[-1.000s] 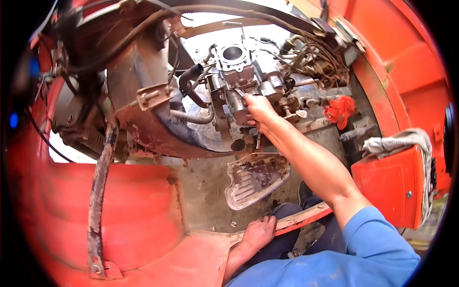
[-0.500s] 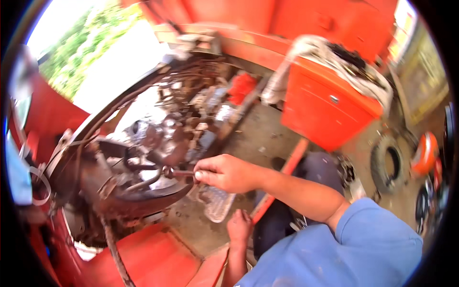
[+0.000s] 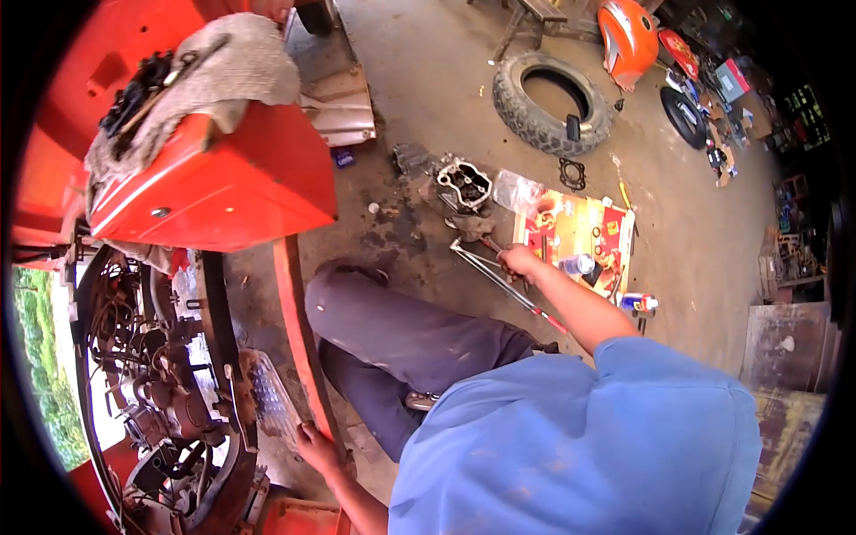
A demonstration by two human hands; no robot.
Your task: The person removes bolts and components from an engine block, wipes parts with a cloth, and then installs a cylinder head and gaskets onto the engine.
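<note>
My right hand (image 3: 521, 261) reaches toward the floor, closed on a tool, beside a long chrome wrench (image 3: 499, 278) with a red grip and a dirty engine part (image 3: 464, 183). Near it are a printed cardboard sheet (image 3: 566, 214), spray cans (image 3: 638, 303) and a black gasket (image 3: 572, 174). My left hand (image 3: 317, 448) grips the red frame rail (image 3: 294, 321), near a ribbed metal plate (image 3: 267, 397).
The exposed engine (image 3: 160, 392) fills the lower left. A red box (image 3: 232, 178) carries a cloth with dark tools. A tyre (image 3: 526, 125), orange bodywork (image 3: 620, 45), a wooden stool (image 3: 530, 18) and scattered parts (image 3: 713, 89) occupy the workshop floor.
My view has swung right from the engine to the floor. My right hand has moved away from the engine to the tools. My left hand stays by the rail.
</note>
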